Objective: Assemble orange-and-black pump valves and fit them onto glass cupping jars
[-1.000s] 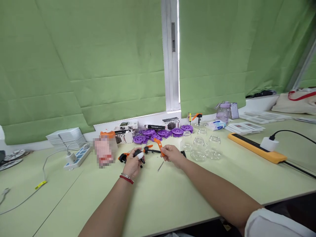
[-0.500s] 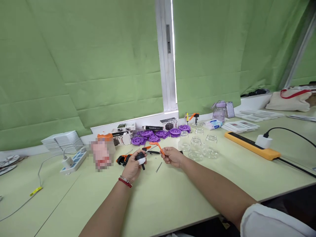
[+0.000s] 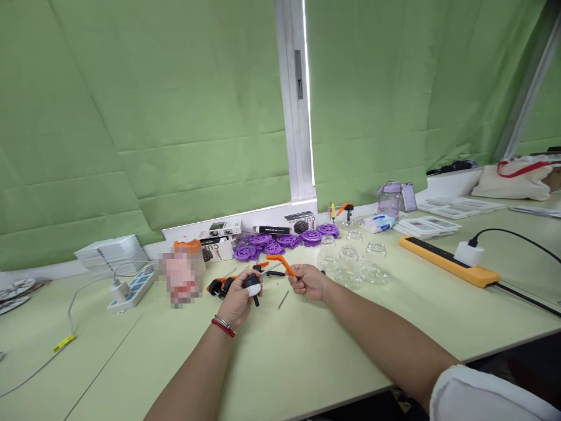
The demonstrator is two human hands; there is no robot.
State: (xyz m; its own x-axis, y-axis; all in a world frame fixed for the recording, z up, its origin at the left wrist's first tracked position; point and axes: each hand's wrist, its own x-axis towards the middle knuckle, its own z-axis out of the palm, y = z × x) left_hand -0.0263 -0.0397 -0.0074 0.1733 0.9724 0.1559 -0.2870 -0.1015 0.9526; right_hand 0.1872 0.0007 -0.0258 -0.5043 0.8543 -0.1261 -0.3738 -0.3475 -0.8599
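My left hand (image 3: 237, 299) is closed around a black round plastic part (image 3: 249, 279) with a short stem pointing down. White wrapping covers the thumb. In my right hand (image 3: 309, 282), a bent orange handle (image 3: 280, 261) is pinched at one end, its free arm reaching left above the table. The two held parts are apart. On the table between my hands lies a thin metal pin (image 3: 283, 300). Just behind my left hand are black and orange parts (image 3: 215, 287) with metal rods, partly hidden by the fingers.
Purple wheel-like parts (image 3: 287, 240) lie in a heap behind, near printed boxes (image 3: 218, 249). Several glass jars (image 3: 349, 266) stand right of centre. An orange power strip (image 3: 447, 261) is at the right, a white one (image 3: 131, 289) with cables at the left.
The orange handle has tilted slightly in my right hand. Both hands keep hold of their parts, and the view has shifted a little.
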